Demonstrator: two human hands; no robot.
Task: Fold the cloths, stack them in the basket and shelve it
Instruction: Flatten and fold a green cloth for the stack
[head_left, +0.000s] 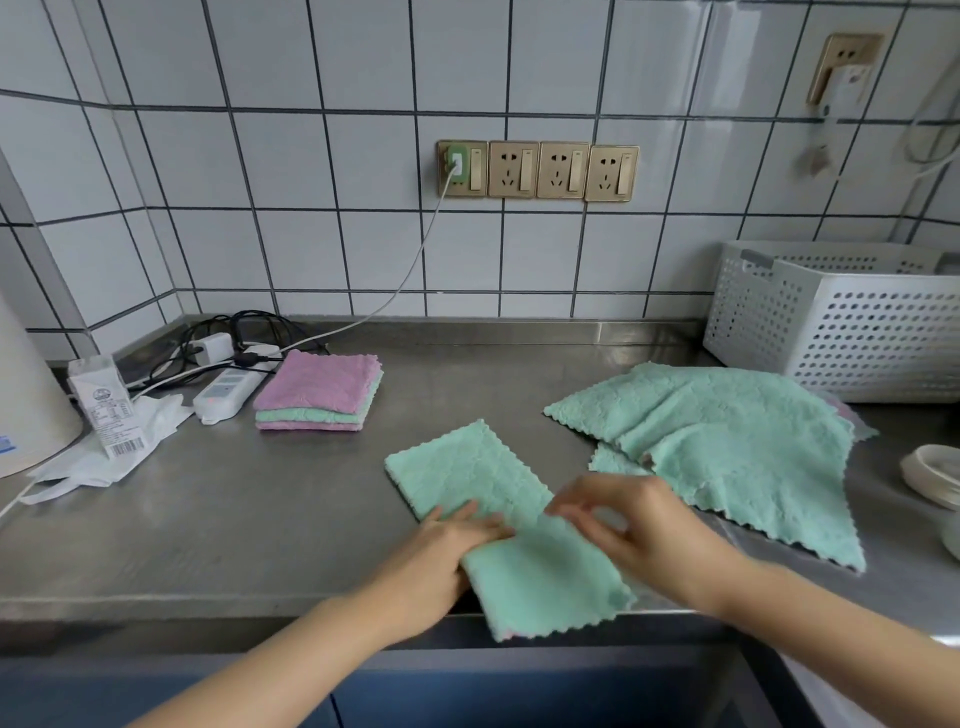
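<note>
— Left hand (441, 551): how is it placed?
— Laid flat, fingers spread, on the green cloth (498, 525) at the bench (260, 519) front edge.
— Right hand (639, 525)?
— Fingers pinched on the cloth's raised fold. Basket (841, 322) is set back right.

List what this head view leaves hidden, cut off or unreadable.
- Basket: its inside is hidden by its own wall, and the right edge cuts it off.
- Pink cloth: only a sliver shows under the spread green cloth.
- Carton: its print is too small to read.
- Bowls: cut off by the right edge.
- Right hand: the fingers are blurred, so the grip is unclear.
</note>
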